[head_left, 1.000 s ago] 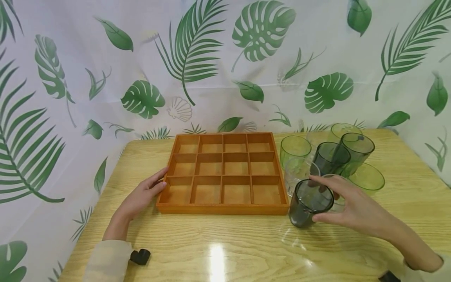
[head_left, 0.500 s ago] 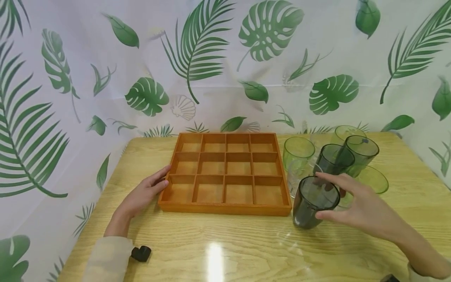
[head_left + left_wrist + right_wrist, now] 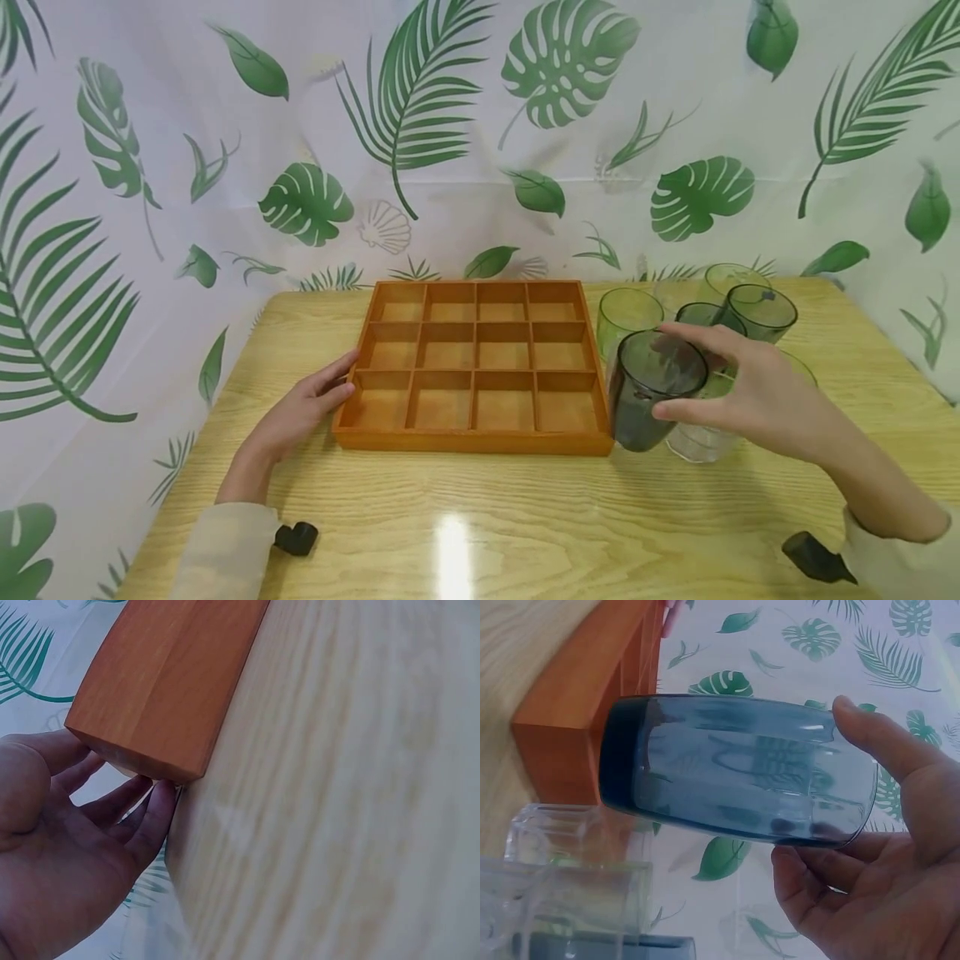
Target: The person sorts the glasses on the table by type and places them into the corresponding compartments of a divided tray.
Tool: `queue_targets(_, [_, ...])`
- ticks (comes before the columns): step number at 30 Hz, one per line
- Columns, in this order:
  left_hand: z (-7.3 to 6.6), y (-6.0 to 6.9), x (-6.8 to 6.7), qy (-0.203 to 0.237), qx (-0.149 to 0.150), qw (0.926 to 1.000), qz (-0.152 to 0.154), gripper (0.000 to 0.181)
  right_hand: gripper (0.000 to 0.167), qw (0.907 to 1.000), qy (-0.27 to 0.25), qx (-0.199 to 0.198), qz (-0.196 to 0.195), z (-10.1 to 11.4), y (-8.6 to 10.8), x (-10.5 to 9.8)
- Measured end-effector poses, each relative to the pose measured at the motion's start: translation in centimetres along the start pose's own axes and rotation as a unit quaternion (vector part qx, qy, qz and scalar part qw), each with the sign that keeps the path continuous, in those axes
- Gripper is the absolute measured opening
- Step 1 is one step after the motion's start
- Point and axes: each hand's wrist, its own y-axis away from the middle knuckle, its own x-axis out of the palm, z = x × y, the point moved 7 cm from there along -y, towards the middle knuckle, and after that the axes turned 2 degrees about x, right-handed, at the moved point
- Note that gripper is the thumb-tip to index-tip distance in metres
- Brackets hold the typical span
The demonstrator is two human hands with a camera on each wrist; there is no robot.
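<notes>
My right hand grips a dark grey tumbler near its rim, thumb on one side and fingers on the other. The tumbler hangs above the table just beyond the right front corner of a wooden divided box. In the right wrist view the smoky glass looks empty, its thick base pointing towards the box. My left hand touches the box's left side with extended fingers; the left wrist view shows these fingertips against the wooden wall. No compartment holds anything.
Behind the held tumbler stand more glasses: a green one, another green one, a dark one and a clear one, some partly hidden. A leaf-patterned cloth borders the wooden table.
The right hand has lifted the dark tumbler off the table, bringing it up beside the box's right edge. My left hand stays on the box.
</notes>
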Motion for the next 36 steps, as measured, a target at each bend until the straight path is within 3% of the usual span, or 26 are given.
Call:
queue_targets(15, [0.2, -0.1, 0.2, -0.004, 0.003, 1.0000, 0.003, 0.061, 0.088, 0.9975, -0.060, 0.024, 0.030, 2.2, -4.9, 1.1])
queue_targets(26, [0.5, -0.2, 0.1, -0.002, -0.006, 1.0000, 0.001, 0.061, 0.097, 0.9940, -0.061, 0.078, 0.046, 3.3, -8.2, 2.0])
queue_targets(31, [0.5, -0.1, 0.0, 0.000, -0.001, 1.0000, 0.004, 0.062, 0.097, 0.9961, -0.043, 0.066, 0.039, 3.8, -10.4, 2.4])
queue_targets(36, [0.6, -0.2, 0.1, 0.006, -0.002, 1.0000, 0.007, 0.062, 0.095, 0.9957, -0.074, 0.050, 0.025, 4.2, -12.4, 2.9])
